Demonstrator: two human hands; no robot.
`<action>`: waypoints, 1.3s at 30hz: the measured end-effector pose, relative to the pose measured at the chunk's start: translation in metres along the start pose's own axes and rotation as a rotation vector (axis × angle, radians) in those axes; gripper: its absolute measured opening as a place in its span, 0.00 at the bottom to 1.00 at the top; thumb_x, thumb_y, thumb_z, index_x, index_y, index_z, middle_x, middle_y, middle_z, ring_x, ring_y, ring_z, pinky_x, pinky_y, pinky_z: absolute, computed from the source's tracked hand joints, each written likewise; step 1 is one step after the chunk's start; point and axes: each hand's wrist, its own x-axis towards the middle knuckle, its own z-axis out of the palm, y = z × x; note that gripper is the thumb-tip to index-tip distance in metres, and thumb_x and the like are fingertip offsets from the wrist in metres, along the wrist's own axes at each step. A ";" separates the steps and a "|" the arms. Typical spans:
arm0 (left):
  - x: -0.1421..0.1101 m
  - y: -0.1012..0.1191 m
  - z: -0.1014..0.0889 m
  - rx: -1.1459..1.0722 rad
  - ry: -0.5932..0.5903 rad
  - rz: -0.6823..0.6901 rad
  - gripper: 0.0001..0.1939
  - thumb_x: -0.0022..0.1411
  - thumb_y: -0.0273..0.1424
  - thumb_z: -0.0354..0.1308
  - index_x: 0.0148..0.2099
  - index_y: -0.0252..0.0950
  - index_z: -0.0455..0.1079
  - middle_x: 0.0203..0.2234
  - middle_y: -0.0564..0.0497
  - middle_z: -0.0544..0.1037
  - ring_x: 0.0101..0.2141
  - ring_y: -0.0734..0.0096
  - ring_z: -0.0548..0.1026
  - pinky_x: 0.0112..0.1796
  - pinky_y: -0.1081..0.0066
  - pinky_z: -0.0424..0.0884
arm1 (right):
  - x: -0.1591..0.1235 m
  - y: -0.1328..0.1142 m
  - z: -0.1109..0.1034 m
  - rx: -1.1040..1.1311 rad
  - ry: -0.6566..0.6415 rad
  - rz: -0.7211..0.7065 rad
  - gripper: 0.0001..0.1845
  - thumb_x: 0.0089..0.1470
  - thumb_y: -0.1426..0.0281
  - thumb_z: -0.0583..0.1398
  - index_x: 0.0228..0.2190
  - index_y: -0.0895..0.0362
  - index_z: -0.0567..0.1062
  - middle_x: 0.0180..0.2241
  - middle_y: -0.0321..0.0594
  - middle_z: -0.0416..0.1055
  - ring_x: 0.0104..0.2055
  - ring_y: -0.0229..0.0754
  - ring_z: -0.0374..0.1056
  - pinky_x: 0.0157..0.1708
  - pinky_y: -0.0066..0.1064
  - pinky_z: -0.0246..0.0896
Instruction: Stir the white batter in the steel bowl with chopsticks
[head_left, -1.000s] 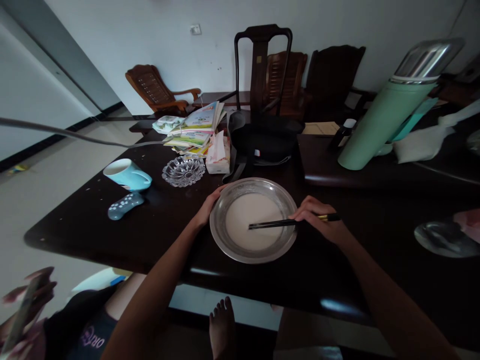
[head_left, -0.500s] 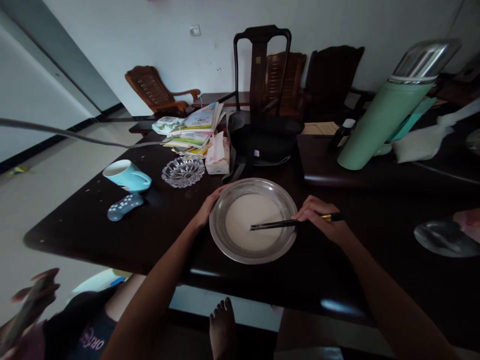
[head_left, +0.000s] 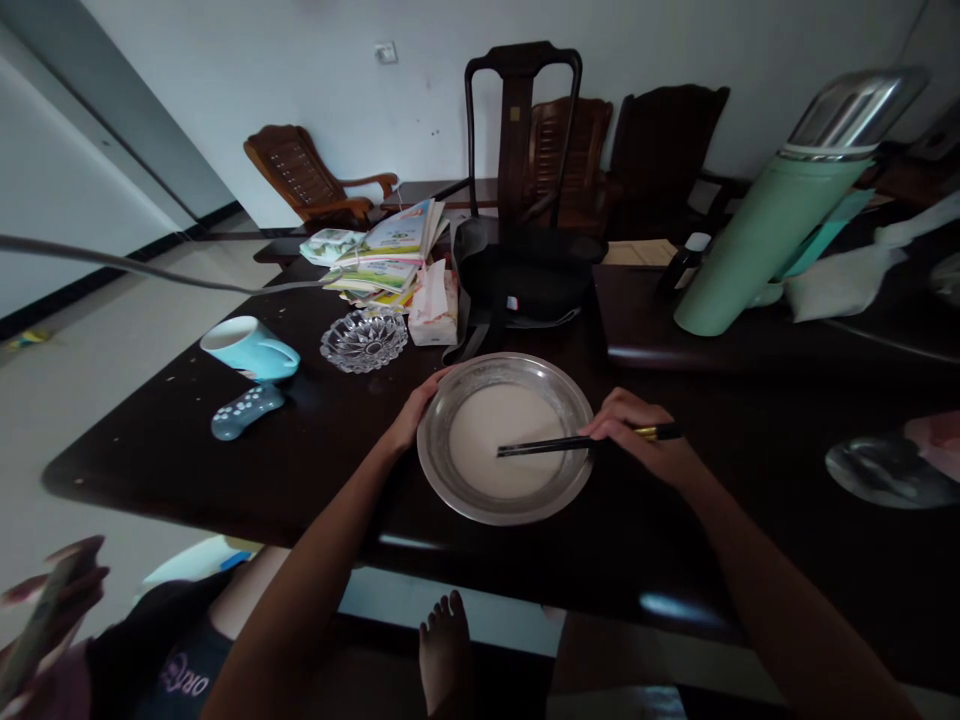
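Note:
A round metal basin (head_left: 442, 480) with pale white batter in it sits on the dark table (head_left: 315, 460) in front of me. My left hand (head_left: 411, 412) curls around the basin's left rim. My right hand (head_left: 637, 435) is closed on dark chopsticks (head_left: 547, 446) with a gold end, held nearly level across the right rim, their tips resting in the batter.
On the left stand a light blue mug (head_left: 251, 348), a small blue remote (head_left: 246, 411) and a glass ashtray (head_left: 364, 339). Books (head_left: 386, 250), a tissue pack (head_left: 439, 302) and a black bag (head_left: 525, 275) lie behind. A green thermos (head_left: 772, 220) stands right. Another person's hand (head_left: 49, 600) shows bottom left.
The chopstick tips shift slightly back and forth in the batter. My left hand stays on the rim. The view has dipped a little.

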 end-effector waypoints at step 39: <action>0.000 0.003 0.003 -0.022 0.029 -0.013 0.30 0.62 0.46 0.50 0.60 0.35 0.68 0.59 0.44 0.71 0.58 0.48 0.66 0.61 0.51 0.56 | 0.001 0.003 -0.009 -0.044 0.130 0.041 0.13 0.61 0.63 0.58 0.28 0.51 0.80 0.31 0.39 0.80 0.35 0.44 0.71 0.37 0.40 0.66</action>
